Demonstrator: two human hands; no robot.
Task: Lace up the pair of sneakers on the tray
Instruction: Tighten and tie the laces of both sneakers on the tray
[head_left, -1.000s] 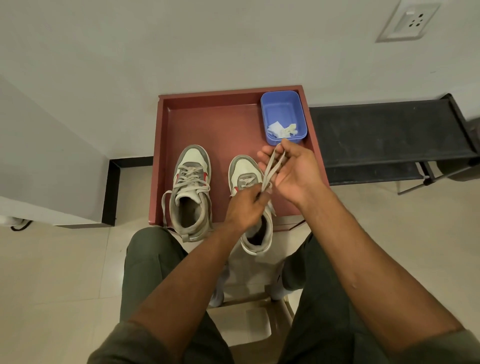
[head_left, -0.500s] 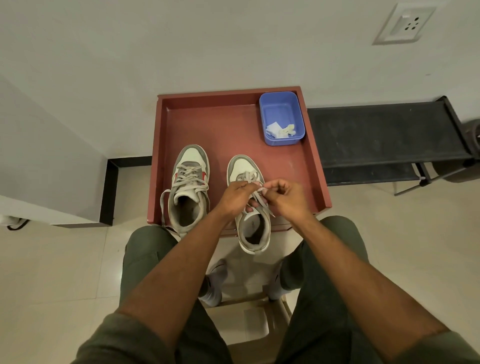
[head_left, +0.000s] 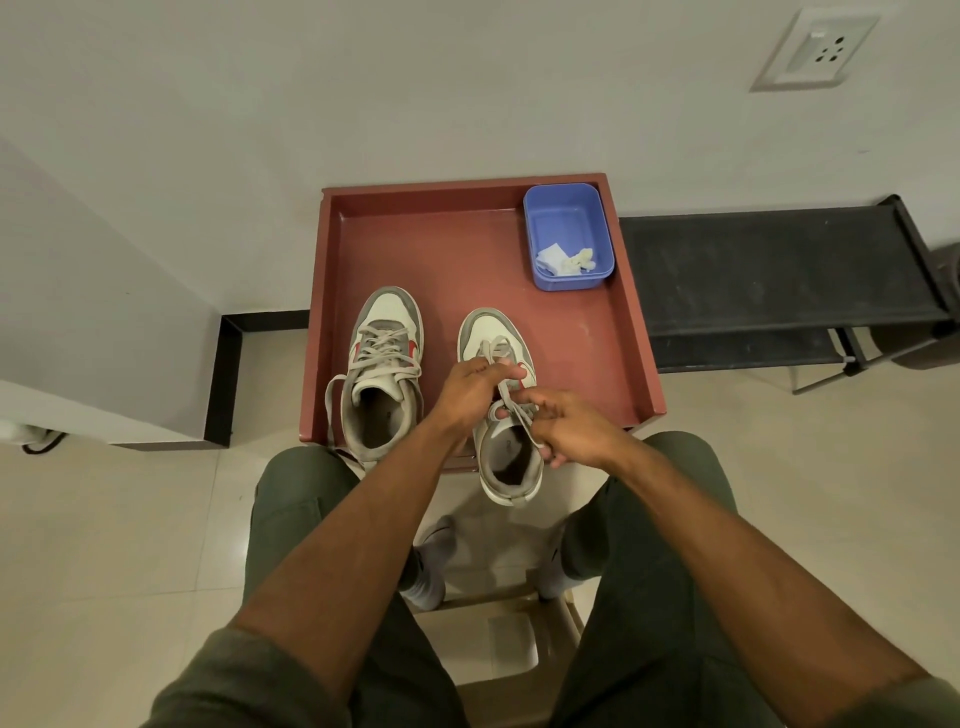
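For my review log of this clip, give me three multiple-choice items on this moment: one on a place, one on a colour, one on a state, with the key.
1. Where does the blue tub sit in the red tray?
A. far right corner
B. near left corner
C. between the sneakers

2. What colour is the laces' fabric on the left sneaker?
A. black
B. grey
C. bright yellow

3. What are the hands doing to the right sneaker?
A. both rest flat on the tray
B. both work its lace
C. one lifts the tub

Key: 1 A, the tub stands against the tray's far and right walls. 2 B, grey laces cross the left sneaker's tongue. 3 B, the left hand and right hand pinch the lace over that shoe.
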